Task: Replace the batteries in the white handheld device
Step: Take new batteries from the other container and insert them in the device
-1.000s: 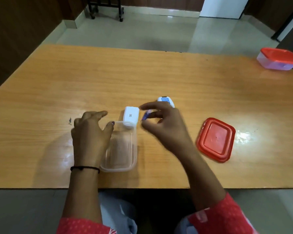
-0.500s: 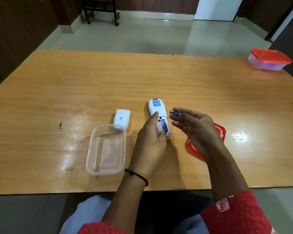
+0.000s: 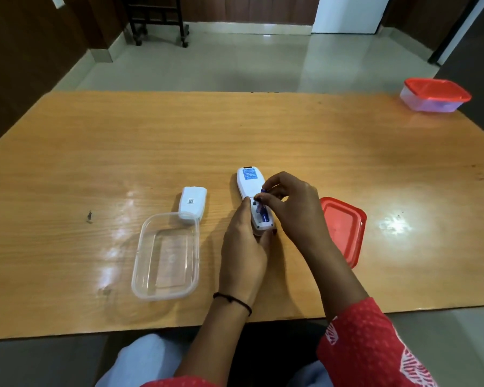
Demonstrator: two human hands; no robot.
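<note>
The white handheld device [image 3: 249, 183] lies face down on the wooden table [image 3: 263, 129], its battery bay open, with a blue battery [image 3: 263, 215] seated inside. My left hand [image 3: 246, 247] grips the device's near end from the left side. My right hand [image 3: 291, 208] pinches a second blue battery [image 3: 263, 190] just above the upper part of the bay. The white battery cover [image 3: 193, 201] rests on the table to the left, its near end touching the clear container's rim.
A clear plastic container [image 3: 140, 277] sits near the front edge on the left. Its red lid [image 3: 344, 227] lies right of my hands. A closed red-lidded box [image 3: 435, 94] stands at the far right corner. A small dark speck [image 3: 89, 216] marks the table left.
My left hand moved from the clear container to the device and took hold of it. My right hand carried the blue battery from beside the device to above the open bay.
</note>
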